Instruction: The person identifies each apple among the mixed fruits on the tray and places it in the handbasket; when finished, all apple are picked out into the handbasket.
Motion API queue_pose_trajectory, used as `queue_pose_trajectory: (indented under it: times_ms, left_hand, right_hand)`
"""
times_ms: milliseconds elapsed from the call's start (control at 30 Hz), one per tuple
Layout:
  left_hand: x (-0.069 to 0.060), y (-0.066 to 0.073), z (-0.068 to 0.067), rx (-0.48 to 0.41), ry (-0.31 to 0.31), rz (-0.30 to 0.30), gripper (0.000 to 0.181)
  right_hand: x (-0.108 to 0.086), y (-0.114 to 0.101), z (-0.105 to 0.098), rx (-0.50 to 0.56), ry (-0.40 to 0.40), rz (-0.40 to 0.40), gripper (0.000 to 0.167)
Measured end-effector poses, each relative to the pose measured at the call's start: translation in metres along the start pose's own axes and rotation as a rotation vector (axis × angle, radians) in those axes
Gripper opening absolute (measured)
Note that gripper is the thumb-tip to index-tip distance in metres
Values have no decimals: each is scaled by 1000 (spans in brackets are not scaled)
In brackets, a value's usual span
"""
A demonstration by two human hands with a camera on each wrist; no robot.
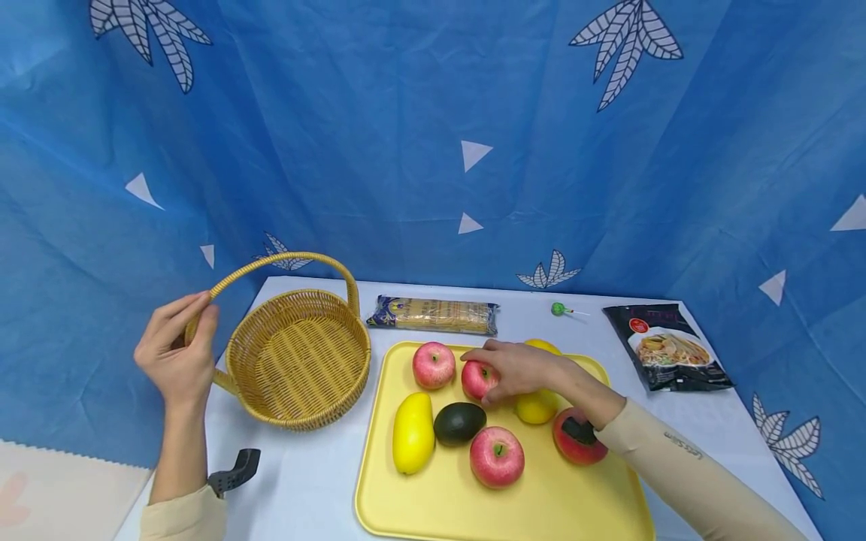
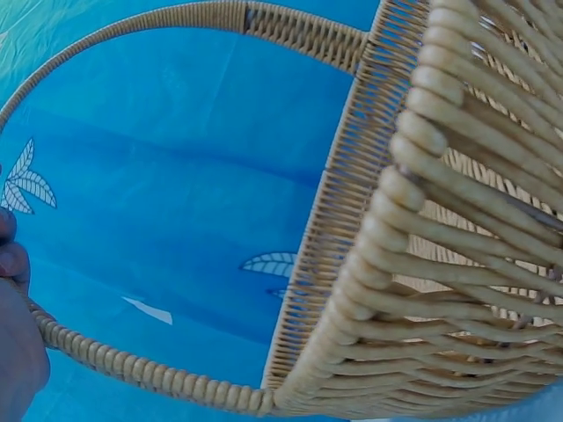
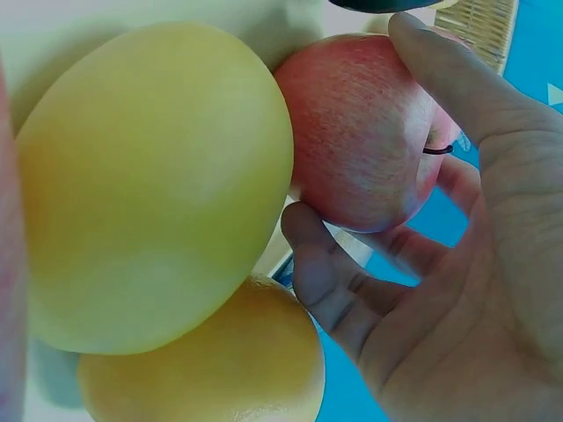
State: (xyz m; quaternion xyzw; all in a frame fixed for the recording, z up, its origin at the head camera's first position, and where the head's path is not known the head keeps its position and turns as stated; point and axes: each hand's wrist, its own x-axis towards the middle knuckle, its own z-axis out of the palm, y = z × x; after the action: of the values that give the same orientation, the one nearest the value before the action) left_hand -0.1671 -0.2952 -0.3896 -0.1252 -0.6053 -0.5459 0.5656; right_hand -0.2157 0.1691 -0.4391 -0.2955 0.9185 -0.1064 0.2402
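- Head view shows the left hand (image 1: 181,349) with its fingers closed on the handle (image 1: 304,255) of the wicker basket (image 1: 307,364), which stands left of the yellow tray (image 1: 568,503).
- The right hand (image 1: 517,368) has its fingers curled around one red apple (image 1: 477,380), at the far part of the tray.
- Done, in my judgement: the handle is held and the apple is grasped.
- Left: the apple seems not yet lifted, and no fruit is visible inside the basket.
- The dark avocado (image 1: 460,424), the yellow mango (image 1: 413,433) and three other red fruits (image 1: 497,457) lie on the tray, without fingers on them.
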Motion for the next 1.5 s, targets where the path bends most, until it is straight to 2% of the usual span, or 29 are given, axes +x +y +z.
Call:
queue_pose_trajectory:
  times_ms: [100, 467, 767, 1500]
  left_hand:
    - [-2, 0, 0, -22, 24, -7, 12]
    - [-4, 2, 1, 46, 78, 4, 14]
    - [-6, 2, 0, 68, 79, -18, 15]
    - [-5, 2, 1, 50, 74, -11, 13]
  right_hand:
    - [1, -1, 1, -5, 2, -4, 79]
    - [2, -2, 3, -8, 7, -5, 79]
    - [4, -2, 4, -39, 15, -12, 76]
    - [-2, -4, -4, -52, 40, -16, 74]
